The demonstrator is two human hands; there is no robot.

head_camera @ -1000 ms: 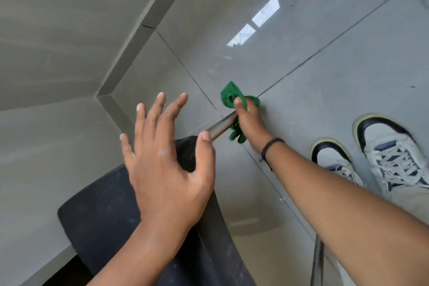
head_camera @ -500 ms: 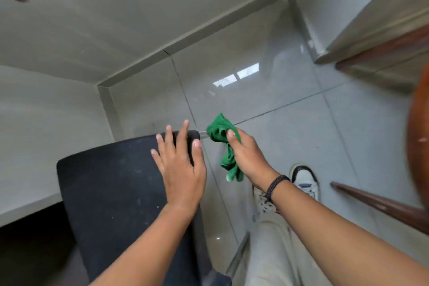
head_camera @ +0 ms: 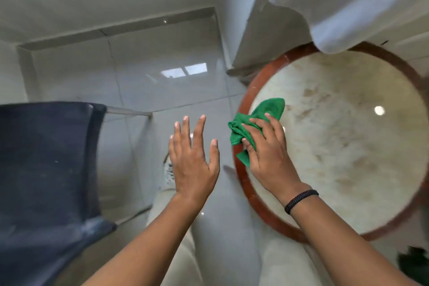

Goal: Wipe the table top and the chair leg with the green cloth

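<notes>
A round table (head_camera: 241,183) with a red-brown rim and a pale stained marble top fills the right side. My right hand (head_camera: 267,153) presses the green cloth (head_camera: 267,111) flat onto the table's left edge, fingers spread over it. My left hand (head_camera: 192,158) hovers open in the air just left of the table, holding nothing. The dark blue chair (head_camera: 46,162) stands at the far left, with a thin metal leg (head_camera: 130,112) sticking out from its upper corner.
Glossy grey floor tiles (head_camera: 162,90) lie between chair and table. A white cloth or curtain (head_camera: 348,2) hangs over the table's far edge. My pale trouser legs and a shoe (head_camera: 169,172) are below the hands. Walls close off the back.
My view swung right from the chair to the table. My right hand carried the green cloth off the chair leg and onto the table top. The left hand left the chair.
</notes>
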